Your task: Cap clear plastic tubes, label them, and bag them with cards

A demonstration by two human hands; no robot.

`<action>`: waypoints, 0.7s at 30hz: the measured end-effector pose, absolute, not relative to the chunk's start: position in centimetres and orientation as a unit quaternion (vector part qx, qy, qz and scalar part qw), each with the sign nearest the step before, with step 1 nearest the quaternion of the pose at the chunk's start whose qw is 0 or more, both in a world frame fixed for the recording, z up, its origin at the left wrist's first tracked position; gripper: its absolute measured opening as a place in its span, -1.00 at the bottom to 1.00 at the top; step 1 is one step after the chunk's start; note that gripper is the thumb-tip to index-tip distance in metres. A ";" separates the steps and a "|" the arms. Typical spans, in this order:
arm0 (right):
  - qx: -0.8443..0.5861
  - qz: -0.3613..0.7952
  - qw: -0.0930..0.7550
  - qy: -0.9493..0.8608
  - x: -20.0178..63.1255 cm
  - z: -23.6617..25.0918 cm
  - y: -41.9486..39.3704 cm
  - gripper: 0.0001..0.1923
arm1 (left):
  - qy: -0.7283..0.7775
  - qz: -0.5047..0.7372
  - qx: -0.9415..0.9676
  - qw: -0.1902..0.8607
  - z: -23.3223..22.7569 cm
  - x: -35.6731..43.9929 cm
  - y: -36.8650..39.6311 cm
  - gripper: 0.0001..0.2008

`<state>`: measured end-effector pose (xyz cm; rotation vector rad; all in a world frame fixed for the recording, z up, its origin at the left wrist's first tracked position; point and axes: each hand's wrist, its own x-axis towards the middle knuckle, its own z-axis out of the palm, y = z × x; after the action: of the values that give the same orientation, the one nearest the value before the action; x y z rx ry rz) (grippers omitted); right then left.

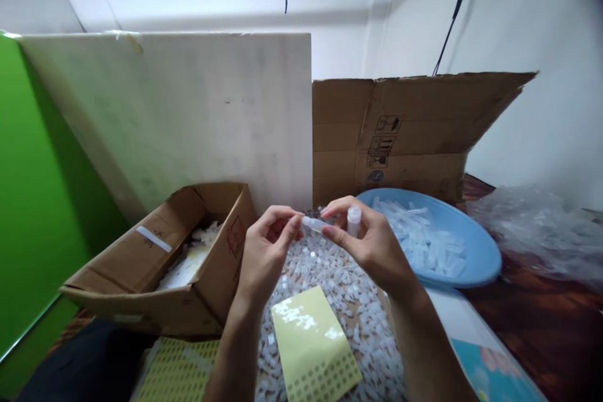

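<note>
My left hand (266, 251) pinches one end of a small clear plastic tube (315, 223) between thumb and forefinger. My right hand (372, 242) pinches the tube's other end and also holds a second small white vial (353, 220) upright between its fingers. Both hands hover above a heap of small white plastic caps (343, 292). A yellow sticker sheet (311, 342) with rows of small round dots lies on the heap below my wrists.
An open cardboard box (160, 264) with white parts stands at the left. A blue basin (475, 245) of clear tubes sits at the right, a crumpled plastic bag (541, 229) beyond it. A white board (188, 119) and a cardboard flap (405, 132) stand behind. Another yellow sheet (179, 370) lies bottom left.
</note>
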<state>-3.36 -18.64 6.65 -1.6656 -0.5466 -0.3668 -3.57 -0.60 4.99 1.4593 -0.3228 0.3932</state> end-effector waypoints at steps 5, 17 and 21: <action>-0.693 -0.207 0.649 -0.235 -3.7 6.7 -18.7 -0.89 | -0.126 0.194 0.632 0.739 4.9 -3.5 -0.5 -0.74; -0.724 -0.243 0.602 -0.232 -3.7 6.8 -18.7 -0.93 | -0.261 0.302 0.786 0.472 5.4 -3.3 1.5 -0.65; -0.720 -0.237 0.606 -0.242 -3.7 6.7 -18.6 -0.93 | -0.312 0.292 0.786 0.447 5.8 -3.6 1.3 -0.63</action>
<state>-3.70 -18.63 6.67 -1.6648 -0.5594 -0.5490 -3.58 1.33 5.75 1.9454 -0.7716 0.7234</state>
